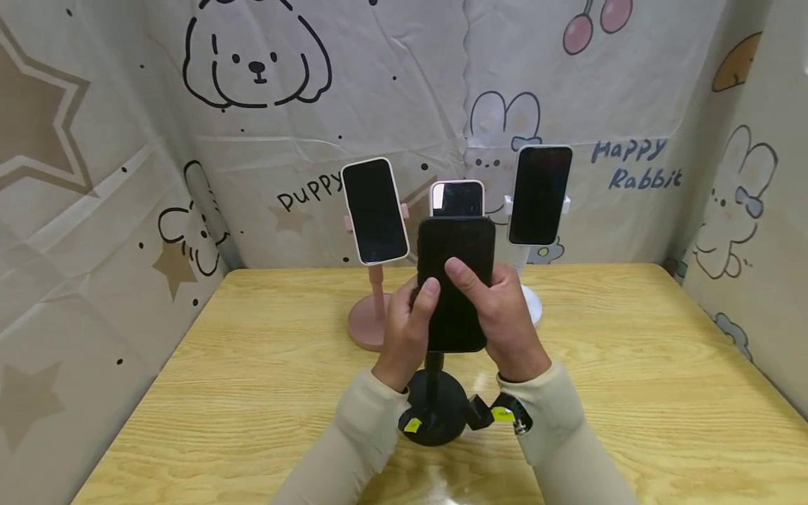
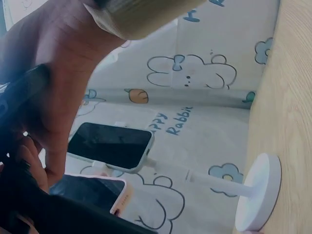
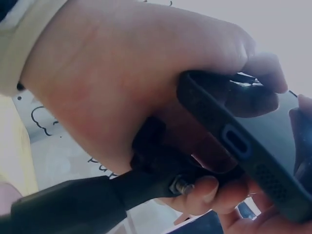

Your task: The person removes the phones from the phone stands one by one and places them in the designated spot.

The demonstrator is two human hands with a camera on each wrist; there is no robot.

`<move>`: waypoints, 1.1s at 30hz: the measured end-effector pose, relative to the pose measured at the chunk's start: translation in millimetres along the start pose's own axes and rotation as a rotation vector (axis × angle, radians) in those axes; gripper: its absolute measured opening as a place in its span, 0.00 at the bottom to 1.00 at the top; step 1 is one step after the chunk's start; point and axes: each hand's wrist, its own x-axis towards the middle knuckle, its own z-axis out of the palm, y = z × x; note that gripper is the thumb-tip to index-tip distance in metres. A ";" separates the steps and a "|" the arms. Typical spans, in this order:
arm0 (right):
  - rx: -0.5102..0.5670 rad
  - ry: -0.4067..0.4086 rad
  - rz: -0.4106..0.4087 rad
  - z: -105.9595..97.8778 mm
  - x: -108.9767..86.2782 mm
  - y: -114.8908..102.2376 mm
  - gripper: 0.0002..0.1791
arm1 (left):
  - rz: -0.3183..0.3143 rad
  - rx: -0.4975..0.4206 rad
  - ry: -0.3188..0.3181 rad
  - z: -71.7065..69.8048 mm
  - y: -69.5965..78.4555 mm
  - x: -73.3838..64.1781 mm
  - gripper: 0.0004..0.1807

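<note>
**At mid-frame, a black phone [image 1: 456,308] gripped from both sides above a black stand [image 1: 434,382]**

The phone is roughly upright just below the middle of the head view, its dark screen facing the person. The left hand [image 1: 405,330] closes on its left edge, thumb on the front; the right hand [image 1: 508,321] grips the right edge, thumb laid across the glass. Fingers curl behind, though how many bear on the phone and how many on the holder [image 3: 148,134] cannot be told.

At lower centre of the right wrist view, a bolt [image 3: 179,185] shows on the stand's neck; whether the holder has the phone seated is hidden. That looks the main risk: should both hands ease off a loose holder, the phone could drop to the table [image 1: 252,393]. Uneven thumb pressure might twist it at the bolt. Neither hand steadies the round base [image 1: 445,421] at lower centre, so a hard push could tip everything. Behind, the pink stand [image 1: 362,326] left of centre and the white stand [image 1: 533,306] right of centre could be knocked by a wide-swinging knuckle.
</note>
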 end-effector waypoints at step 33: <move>-0.083 0.015 -0.020 -3.0 0.4 -5.4 0.16 | 0.441 0.682 0.017 -21.7 4.5 11.4 0.30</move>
